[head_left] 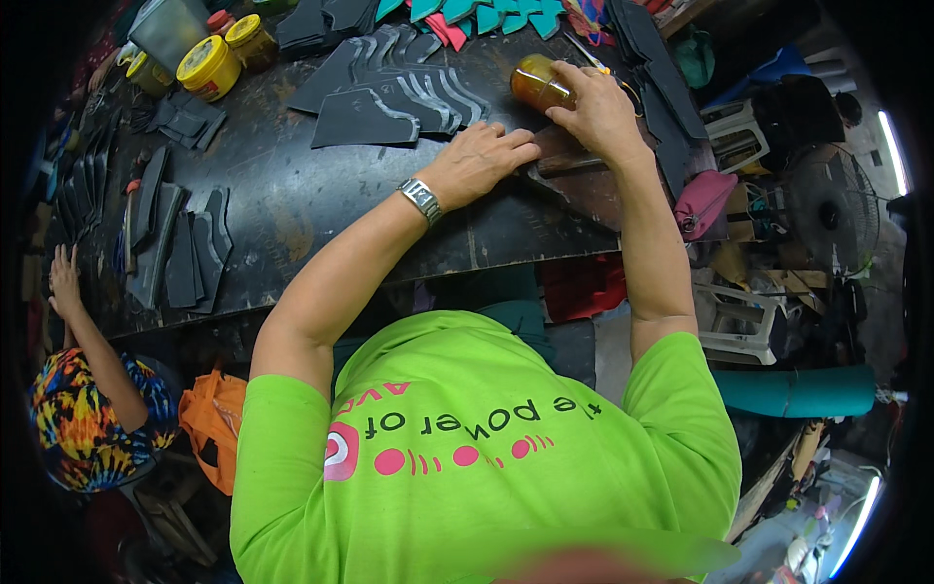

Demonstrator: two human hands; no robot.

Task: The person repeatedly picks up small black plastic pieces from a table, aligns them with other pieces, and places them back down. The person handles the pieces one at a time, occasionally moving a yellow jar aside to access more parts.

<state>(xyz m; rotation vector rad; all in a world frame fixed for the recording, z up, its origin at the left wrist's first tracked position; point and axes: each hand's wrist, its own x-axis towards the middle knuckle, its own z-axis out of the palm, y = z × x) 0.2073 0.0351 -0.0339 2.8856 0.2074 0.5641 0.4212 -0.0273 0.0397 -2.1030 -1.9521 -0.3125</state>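
Observation:
My right hand [598, 109] grips a rounded jar [541, 84] of amber-brown liquid, tilted on its side with its base toward my palm. Bent fingers bring my left hand [479, 161], with a metal watch on the wrist, down at the near edge of a brown board [584, 185]; whatever lies under those fingertips is hidden. Just beyond the left hand, overlapping rows of dark cut pieces [365, 119] show pale bands along their curved edges. Scissors [591, 56] lie behind the jar, partly covered by my right hand.
Yellow-lidded tubs [208, 68] stand at the back left. More dark cut pieces [197, 255] lie on the left of the black table [292, 195], near another person's hand [65, 282]. Green pieces [486, 15] line the back. A pink pouch [704, 203] sits at the right edge.

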